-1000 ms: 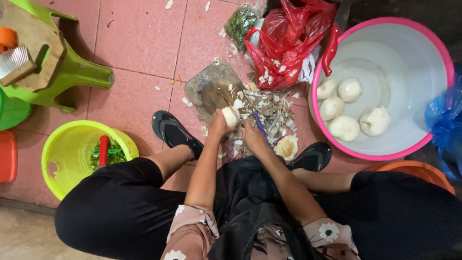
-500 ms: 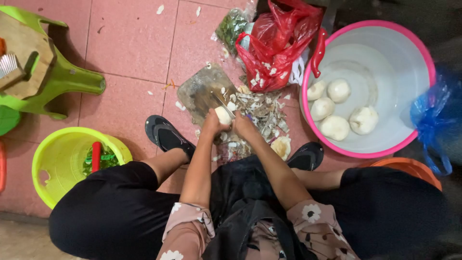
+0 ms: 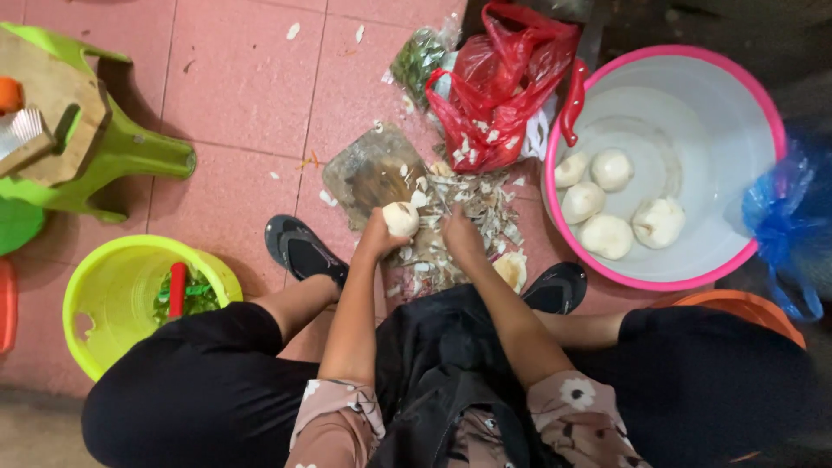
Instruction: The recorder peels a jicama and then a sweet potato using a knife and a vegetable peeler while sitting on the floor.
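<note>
**Peeling goes on over the wooden board**

Since half a second ago our hands have barely shifted: the left hand still keeps its fingers clenched around the pale round root, just above the near edge of the wooden board. Our right hand is curled beside it, likely on a blade we cannot make out. So the peeling continues, and the heap of peelings lies right of the board. Behind the board sits a red plastic bag, crumpled, with a clear bag of greens at its left. Further right of the board, the pink-rimmed basin holds five peeled roots; a blue bag hangs past it.
</note>
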